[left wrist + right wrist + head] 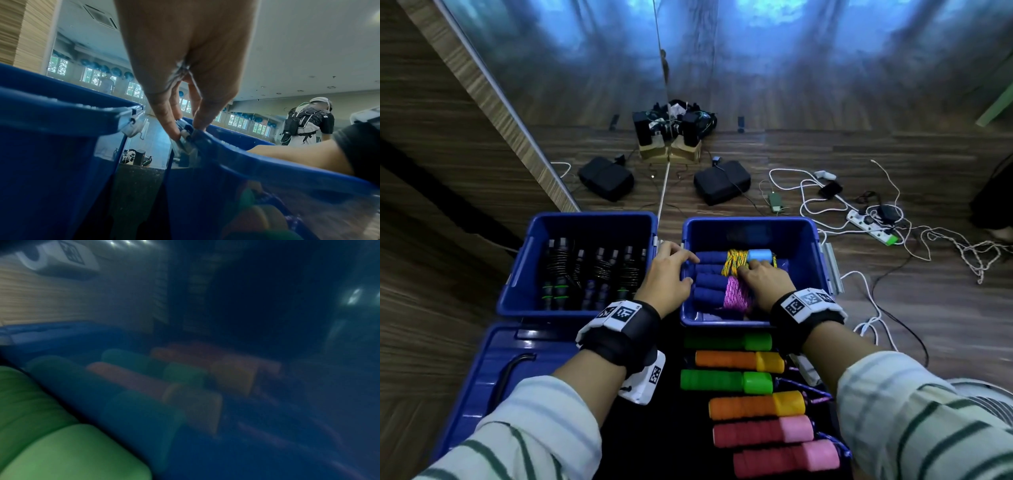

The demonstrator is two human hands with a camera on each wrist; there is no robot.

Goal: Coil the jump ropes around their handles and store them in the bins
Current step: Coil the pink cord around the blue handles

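Two blue bins stand side by side. The left bin holds several black jump ropes. Coiled ropes with dark blue handles lie in the right bin, one wound in yellow cord with a light blue cap, one in pink cord. My left hand holds that bin's left rim; in the left wrist view its fingers straddle the rim. My right hand is inside the bin, fingers curled on the yellow coil. The right wrist view is dark and blurred.
Several loose handles lie in a row in front of the right bin: green, orange, pink. A blue lid lies at lower left. White cables and a power strip sprawl on the floor to the right. Black bags sit by the mirror.
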